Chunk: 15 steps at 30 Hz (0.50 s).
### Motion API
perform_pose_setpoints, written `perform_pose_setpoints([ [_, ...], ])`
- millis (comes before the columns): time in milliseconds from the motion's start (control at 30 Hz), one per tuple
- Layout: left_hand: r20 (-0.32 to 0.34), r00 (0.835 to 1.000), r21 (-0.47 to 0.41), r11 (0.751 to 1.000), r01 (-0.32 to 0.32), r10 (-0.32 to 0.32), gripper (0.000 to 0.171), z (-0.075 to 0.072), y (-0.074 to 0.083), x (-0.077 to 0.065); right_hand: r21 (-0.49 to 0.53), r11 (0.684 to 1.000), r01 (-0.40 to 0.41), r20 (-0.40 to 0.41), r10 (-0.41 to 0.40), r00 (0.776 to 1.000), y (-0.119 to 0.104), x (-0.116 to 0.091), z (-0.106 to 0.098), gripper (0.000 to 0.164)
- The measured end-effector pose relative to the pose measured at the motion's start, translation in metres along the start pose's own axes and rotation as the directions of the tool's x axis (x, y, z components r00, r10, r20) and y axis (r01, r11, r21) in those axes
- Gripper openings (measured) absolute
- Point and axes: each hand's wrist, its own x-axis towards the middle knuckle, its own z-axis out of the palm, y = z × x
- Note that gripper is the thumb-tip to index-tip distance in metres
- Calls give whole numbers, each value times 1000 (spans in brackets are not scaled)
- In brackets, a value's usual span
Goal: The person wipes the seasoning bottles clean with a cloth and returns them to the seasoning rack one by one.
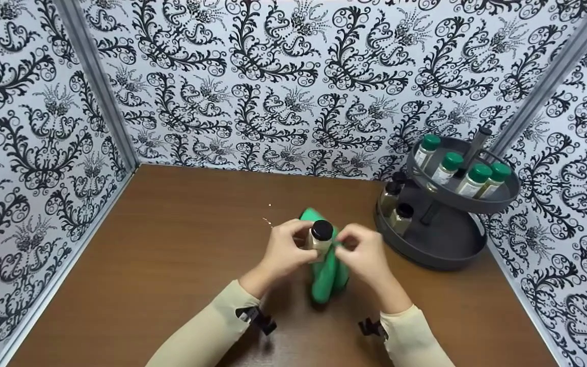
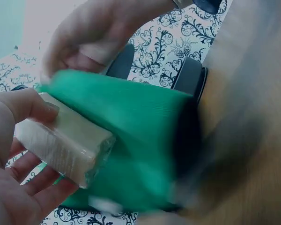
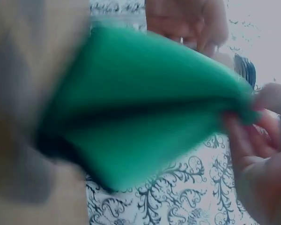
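My left hand (image 1: 286, 248) grips a spice jar (image 1: 321, 237) with a black lid and pale contents, upright in the head view. In the left wrist view the same jar (image 2: 65, 140) lies between the thumb and curled fingers. My right hand (image 1: 367, 253) pinches the upper end of a green cloth (image 1: 326, 278), which hangs in folds beside the jar. The right wrist view shows the cloth (image 3: 145, 93) blurred and fanned out below the pinching fingertips (image 3: 239, 136). Part of the cloth is behind the jar.
A dark two-tier round rack (image 1: 446, 255) stands at the right. Several green-lidded jars (image 1: 446, 168) are on its upper tier, and black-lidded jars (image 1: 401, 218) on its lower tier. Small white specks (image 1: 267, 220) lie on the brown table (image 1: 186, 244). Patterned walls (image 1: 273, 86) enclose it.
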Motion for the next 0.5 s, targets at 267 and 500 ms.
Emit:
perform_pose_setpoints([
  [267,0,1000,52,998,-29,29,51,0,1,1,123,990,70,-151,-51,987,-2,0,-1,20],
  [500,-1,1000,37,999,1,-1,49,1,0,-1,46,999,-28,1,28,1000,1,0,-5,23],
])
